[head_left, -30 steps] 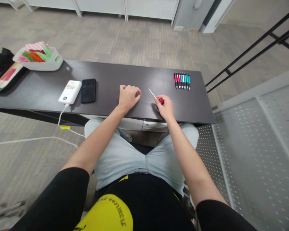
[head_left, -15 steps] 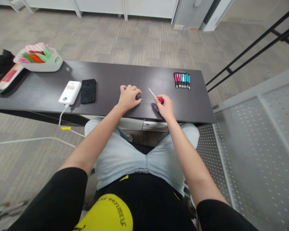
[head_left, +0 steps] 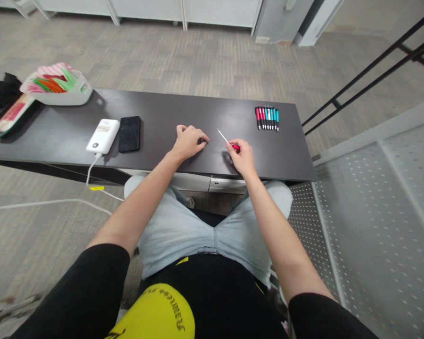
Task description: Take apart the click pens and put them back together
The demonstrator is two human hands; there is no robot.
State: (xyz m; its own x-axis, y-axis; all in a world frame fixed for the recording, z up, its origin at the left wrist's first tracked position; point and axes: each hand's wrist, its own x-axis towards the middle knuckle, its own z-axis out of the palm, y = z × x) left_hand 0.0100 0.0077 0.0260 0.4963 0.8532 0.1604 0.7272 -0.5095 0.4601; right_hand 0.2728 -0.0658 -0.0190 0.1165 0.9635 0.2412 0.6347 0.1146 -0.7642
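My right hand (head_left: 241, 156) is closed around the red barrel of a pen (head_left: 236, 147). A thin white refill (head_left: 222, 136) with a fine tip sticks out from it, pointing up and left. My left hand (head_left: 189, 142) rests over the tabletop just left of that tip, its fingers curled and thumb and forefinger brought together. Something dark shows between them, too small to make out. Toward the right end of the dark table (head_left: 162, 106) lies a row of several red and teal pens (head_left: 267, 118), side by side with black grips.
A white power bank (head_left: 103, 136) with a cable (head_left: 88, 174) and a black phone (head_left: 129, 134) lie left of my hands. Farther left stand a white basket (head_left: 70, 96) of colourful items and a black tray (head_left: 12, 125). A perforated metal panel (head_left: 374, 202) borders the right.
My left thumb and forefinger have drawn closer together, and the left wrist has tilted slightly. My right hand with the pen has barely moved.
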